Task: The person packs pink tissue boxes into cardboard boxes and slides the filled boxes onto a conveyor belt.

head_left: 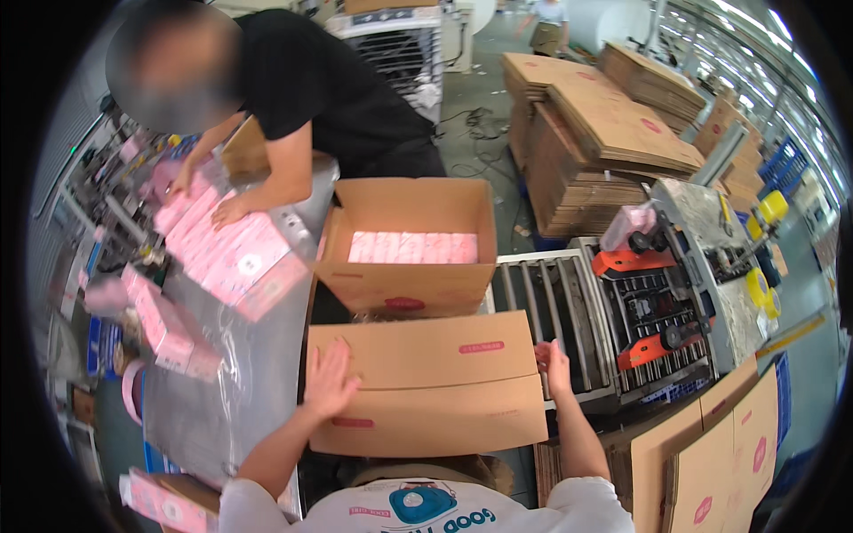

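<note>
In front of me lies a brown cardboard carton (418,404) with its top flaps folded down, a seam running across between them. My left hand (329,380) rests flat on the carton's left end, fingers stretched out. At the right end, my right hand (556,369) is beside the carton's edge, fingers loosely bent and not wrapped round anything; whether it touches the cardboard I cannot tell. Just beyond stands an open carton (404,293) with a row of pink packs (413,248) inside.
On the left, a co-worker's hands (233,209) lie on pink packs (235,258) on a metal table (240,369). To the right are a roller conveyor (542,298) and an orange-sided tape machine (653,311). Stacked flat cartons (569,160) stand behind; more cartons (720,453) lean near right.
</note>
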A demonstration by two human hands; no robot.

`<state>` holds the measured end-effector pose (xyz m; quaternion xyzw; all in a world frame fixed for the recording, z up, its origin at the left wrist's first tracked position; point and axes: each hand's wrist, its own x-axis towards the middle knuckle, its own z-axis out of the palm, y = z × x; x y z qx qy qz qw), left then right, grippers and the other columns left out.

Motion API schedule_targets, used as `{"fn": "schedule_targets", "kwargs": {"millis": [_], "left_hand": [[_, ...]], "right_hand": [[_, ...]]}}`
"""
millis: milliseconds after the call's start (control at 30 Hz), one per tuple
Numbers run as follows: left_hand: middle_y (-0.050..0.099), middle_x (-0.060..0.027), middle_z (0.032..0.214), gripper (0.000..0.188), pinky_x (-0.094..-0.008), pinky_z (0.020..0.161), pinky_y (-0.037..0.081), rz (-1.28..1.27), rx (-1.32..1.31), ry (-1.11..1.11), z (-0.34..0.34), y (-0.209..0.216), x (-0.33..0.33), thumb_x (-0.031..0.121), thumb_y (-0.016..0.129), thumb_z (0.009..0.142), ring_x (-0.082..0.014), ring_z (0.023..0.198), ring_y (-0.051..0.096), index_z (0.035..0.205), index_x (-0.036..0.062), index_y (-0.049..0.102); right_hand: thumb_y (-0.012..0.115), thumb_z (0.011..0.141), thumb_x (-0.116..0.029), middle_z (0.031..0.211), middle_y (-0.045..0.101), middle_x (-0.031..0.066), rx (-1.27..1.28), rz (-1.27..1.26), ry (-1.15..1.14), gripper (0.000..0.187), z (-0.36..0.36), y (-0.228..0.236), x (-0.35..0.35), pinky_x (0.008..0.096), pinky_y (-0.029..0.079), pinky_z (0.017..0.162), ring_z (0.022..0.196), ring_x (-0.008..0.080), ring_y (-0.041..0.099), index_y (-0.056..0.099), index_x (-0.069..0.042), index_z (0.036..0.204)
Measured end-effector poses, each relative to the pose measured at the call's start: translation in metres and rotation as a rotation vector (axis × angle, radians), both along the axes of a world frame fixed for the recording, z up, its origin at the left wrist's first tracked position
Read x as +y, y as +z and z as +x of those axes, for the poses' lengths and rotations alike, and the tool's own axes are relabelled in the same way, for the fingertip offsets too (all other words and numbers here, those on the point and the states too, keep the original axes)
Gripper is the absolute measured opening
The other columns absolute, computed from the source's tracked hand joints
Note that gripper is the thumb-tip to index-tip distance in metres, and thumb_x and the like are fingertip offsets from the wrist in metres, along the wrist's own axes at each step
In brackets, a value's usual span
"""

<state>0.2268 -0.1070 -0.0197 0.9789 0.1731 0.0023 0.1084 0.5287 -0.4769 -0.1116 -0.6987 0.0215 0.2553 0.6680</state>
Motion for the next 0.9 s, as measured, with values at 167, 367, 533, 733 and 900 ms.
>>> {"fn": "schedule_targets", "kwargs": {"millis": [167,367,533,733,900], "left_hand": [[0.017,-0.02,0.15,0.071,-0.0439,0.114,0.008,-0.129,-0.134,0.077,0.033,-0.025,0.042,0.041,0.041,0.092,-0.0308,0.14,0.013,0.143,-0.003,0.018],[0.015,-0.0201,0.15,0.069,-0.0408,0.114,0.01,-0.356,-0.135,0.491,-0.035,-0.038,0.029,0.041,0.039,0.094,-0.0308,0.14,0.011,0.142,-0.0043,0.019],[0.03,-0.0131,0.146,0.071,-0.0357,0.113,0.015,-1.402,-0.495,0.439,0.017,-0.046,-0.077,0.053,0.032,0.095,-0.0255,0.137,0.024,0.141,-0.0008,0.027],[0.018,-0.0145,0.151,0.081,-0.034,0.113,0.013,-1.589,-0.254,0.444,0.007,0.003,-0.079,0.059,0.034,0.092,-0.026,0.139,0.016,0.143,-0.0017,0.017],[0.037,-0.0265,0.138,0.077,-0.0419,0.104,0.032,-0.642,-0.168,0.37,-0.019,-0.02,-0.108,0.024,0.052,0.087,-0.0375,0.126,0.041,0.144,-0.0011,0.006]], "right_hand": [[0.035,0.091,-0.06,0.125,0.056,0.0134,0.451,0.101,-0.029,0.068,-0.027,-0.188,-0.056,0.0365,0.038,0.099,0.118,0.025,0.05,0.052,-0.005,0.127],[0.044,0.09,-0.052,0.119,0.058,0.0114,0.307,-0.106,0.124,0.06,-0.033,-0.059,-0.054,0.0375,0.043,0.093,0.109,0.0239,0.055,0.051,-0.005,0.127],[0.059,0.08,-0.036,0.108,0.062,0.0155,-0.098,0.311,0.346,0.05,-0.022,0.254,-0.051,0.0384,0.052,0.08,0.095,0.0266,0.062,0.055,0.001,0.114],[0.048,0.091,-0.04,0.119,0.054,0.0158,-0.154,-0.393,1.224,0.049,-0.054,0.22,0.041,0.0338,0.042,0.089,0.109,0.0224,0.052,0.056,0.001,0.116],[0.064,0.079,-0.044,0.141,0.035,0.0226,-0.895,-0.673,1.232,0.082,-0.051,0.207,0.079,0.0408,0.03,0.105,0.128,0.0341,0.038,0.03,0.002,0.138]]}}
